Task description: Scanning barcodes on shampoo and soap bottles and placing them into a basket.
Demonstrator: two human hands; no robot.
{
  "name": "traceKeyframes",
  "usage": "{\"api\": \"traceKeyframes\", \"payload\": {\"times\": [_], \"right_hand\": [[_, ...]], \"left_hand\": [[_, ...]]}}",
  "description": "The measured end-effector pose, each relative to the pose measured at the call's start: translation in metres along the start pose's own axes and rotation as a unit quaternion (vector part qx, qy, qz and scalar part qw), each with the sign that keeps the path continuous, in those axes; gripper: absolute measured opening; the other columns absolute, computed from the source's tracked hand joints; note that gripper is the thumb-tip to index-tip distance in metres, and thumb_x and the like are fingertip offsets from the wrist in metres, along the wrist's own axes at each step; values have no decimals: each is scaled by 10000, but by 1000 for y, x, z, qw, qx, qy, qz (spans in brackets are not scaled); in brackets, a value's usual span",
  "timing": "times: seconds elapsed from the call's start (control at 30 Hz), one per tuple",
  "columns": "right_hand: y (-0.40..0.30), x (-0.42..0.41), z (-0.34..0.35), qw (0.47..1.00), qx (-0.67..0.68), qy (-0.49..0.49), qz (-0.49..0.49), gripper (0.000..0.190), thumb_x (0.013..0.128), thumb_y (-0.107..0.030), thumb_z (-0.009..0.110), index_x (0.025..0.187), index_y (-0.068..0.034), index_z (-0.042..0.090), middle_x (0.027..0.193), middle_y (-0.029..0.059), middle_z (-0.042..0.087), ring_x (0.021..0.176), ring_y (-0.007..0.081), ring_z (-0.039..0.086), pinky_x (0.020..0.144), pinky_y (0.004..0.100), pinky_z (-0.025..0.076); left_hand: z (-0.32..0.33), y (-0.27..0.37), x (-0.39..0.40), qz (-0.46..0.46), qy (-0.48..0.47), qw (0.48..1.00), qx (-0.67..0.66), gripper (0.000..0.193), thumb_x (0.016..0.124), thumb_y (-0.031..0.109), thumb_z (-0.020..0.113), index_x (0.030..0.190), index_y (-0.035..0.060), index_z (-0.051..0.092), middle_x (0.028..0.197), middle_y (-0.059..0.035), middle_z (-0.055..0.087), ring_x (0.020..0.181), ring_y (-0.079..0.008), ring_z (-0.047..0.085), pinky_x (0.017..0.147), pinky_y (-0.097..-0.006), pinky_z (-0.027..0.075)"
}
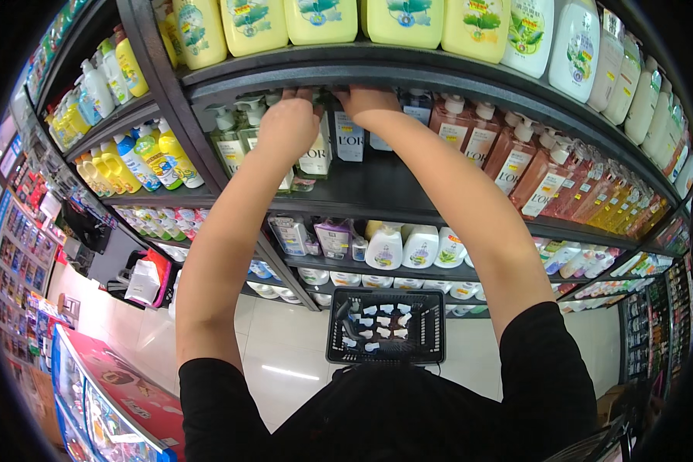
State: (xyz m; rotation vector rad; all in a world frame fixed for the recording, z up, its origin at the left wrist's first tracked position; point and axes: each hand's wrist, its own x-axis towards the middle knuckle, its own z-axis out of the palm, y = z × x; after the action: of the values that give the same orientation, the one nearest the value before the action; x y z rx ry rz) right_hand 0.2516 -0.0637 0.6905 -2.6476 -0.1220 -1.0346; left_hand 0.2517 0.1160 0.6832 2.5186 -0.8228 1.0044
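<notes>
My left hand (291, 124) reaches in under the upper shelf, in front of a row of green-tinted pump bottles (226, 138). Just right of that hand stands a pump bottle with a white label (316, 153); the fingertips are partly hidden, so a grip cannot be made out. Beside it, my right hand (371, 107) is over the top of a dark-tinted bottle (349, 138), its fingers concealed by the shelf edge and the hand itself. More dark-tinted bottles (416, 110) stand behind and to the right. Pink pump bottles (511, 164) continue the row on the right.
Above my hands runs the black upper shelf (335, 72), bearing large yellow bottles (323, 20). White bottles (384, 248) line a lower shelf. On the tiled floor, a black basket (438, 335) holds several white-topped pump bottles (383, 321). A freezer chest (115, 381) stands at left.
</notes>
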Motion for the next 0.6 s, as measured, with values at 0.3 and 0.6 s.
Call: {"api": "traceKeyframes", "payload": {"times": [0.3,0.6], "right_hand": [[16,-39,-51,997,20,-18,-79,433,975,-408,625,1266,-94,688,1206,213,711,1155,392,666,997,491,530],[26,-126,-152,962,265,-34,-48,194,941,-162,712,1025,6,664,866,189,729,817,357,716,727,402,556]], "left_hand": [[-24,3,-5,49,38,996,62,292,980,292,646,1172,91,734,927,-232,707,919,-425,688,804,-522,550],[-66,46,-55,150,47,969,-192,274,995,147,704,1245,35,711,1095,-43,728,906,-113,644,799,-257,511]]}}
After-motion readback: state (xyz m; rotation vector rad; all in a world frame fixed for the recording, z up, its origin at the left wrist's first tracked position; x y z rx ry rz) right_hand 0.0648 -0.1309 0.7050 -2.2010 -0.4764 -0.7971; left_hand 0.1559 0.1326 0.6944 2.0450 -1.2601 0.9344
